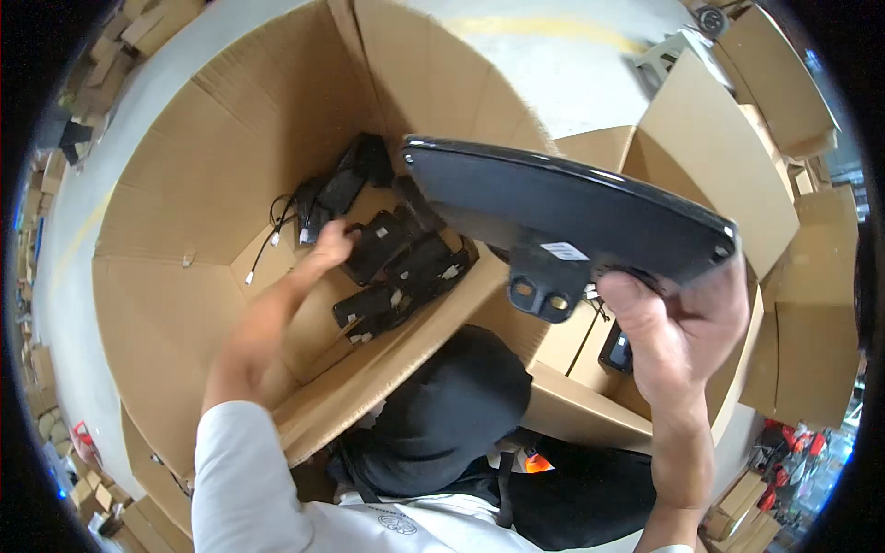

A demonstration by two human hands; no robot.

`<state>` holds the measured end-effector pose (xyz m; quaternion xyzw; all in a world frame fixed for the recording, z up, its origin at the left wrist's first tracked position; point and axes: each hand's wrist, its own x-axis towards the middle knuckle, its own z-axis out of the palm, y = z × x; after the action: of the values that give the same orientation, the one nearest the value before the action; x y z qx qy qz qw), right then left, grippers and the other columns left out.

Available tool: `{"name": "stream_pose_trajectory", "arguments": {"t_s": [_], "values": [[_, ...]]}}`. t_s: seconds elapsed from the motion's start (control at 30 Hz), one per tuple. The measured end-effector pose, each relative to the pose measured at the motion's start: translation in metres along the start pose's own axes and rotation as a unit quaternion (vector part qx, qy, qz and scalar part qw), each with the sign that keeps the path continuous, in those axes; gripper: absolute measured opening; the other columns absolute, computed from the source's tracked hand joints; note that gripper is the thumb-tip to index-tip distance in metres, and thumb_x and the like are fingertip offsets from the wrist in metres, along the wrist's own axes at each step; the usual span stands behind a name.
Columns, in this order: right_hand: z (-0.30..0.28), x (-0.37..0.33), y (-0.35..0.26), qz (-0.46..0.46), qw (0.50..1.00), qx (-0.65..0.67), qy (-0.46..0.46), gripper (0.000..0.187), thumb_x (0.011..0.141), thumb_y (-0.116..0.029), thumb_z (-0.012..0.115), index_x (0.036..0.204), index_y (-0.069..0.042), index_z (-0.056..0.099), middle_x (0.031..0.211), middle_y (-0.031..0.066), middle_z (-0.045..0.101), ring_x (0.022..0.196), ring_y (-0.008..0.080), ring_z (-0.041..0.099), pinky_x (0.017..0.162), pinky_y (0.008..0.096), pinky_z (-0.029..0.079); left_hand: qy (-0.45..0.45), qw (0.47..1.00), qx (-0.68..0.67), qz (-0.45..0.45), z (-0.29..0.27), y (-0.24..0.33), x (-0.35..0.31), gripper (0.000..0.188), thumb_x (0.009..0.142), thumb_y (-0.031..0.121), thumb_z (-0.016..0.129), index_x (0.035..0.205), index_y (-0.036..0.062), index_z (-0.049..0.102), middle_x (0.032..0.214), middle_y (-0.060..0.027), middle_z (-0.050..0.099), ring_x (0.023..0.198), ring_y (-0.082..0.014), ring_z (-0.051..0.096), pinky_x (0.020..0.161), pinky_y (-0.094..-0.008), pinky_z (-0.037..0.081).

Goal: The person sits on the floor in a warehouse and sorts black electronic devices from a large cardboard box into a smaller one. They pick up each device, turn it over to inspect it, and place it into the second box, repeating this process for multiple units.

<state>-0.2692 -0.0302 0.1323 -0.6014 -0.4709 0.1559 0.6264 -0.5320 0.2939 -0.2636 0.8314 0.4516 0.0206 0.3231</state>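
My right hand (pixel 678 318) grips a long, flat black device (pixel 572 207) with rounded ends, a glossy rim, a small white label and a two-hole bracket. It is raised at the right, close to the view, with my thumb on its near face and my other fingers mostly behind it. My left hand (pixel 334 245) reaches down into the large cardboard box (pixel 166 240), its fingers closed at the edge of a black device (pixel 380 241) lying there; the fingertips are partly hidden. Around it lie several similar black units (pixel 343 189), some with thin cables and white connectors (pixel 275 238).
A second open cardboard box (pixel 590 405) at the right holds another black device (pixel 616 348) and cables. Tall flaps (pixel 710 157) stand up beyond it. More cartons line both sides. The large box's near wall rises between its contents and my body.
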Motion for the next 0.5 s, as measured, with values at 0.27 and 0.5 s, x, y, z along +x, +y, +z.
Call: {"name": "stream_pose_trajectory", "arguments": {"t_s": [0.27,0.5], "values": [[-0.020,-0.001,-0.063,0.083,0.979,0.171,-0.075,0.056,0.079,-0.011,0.091,0.124,0.004,0.061,0.113,0.0079,0.069,0.103,0.0141,0.064,0.095,0.0296,0.052,-0.113,0.851,-0.502,0.107,-0.248,0.209,-0.074,0.023,0.106,0.021,0.056,0.115,0.0018,0.065,0.098,-0.0091,0.073,0.082,-0.0145,0.070,0.074,-0.0276,0.058],[-0.032,-0.004,-0.125,-0.017,0.971,0.229,-0.071,0.060,0.081,-0.024,0.091,0.126,0.004,0.064,0.131,0.0151,0.061,0.120,0.0195,0.056,0.103,0.0336,0.047,-0.161,0.858,-0.296,0.389,-0.251,0.409,-0.205,0.041,0.102,0.017,0.060,0.139,0.0009,0.055,0.124,-0.0103,0.068,0.104,-0.0147,0.069,0.085,-0.0282,0.060]]}}
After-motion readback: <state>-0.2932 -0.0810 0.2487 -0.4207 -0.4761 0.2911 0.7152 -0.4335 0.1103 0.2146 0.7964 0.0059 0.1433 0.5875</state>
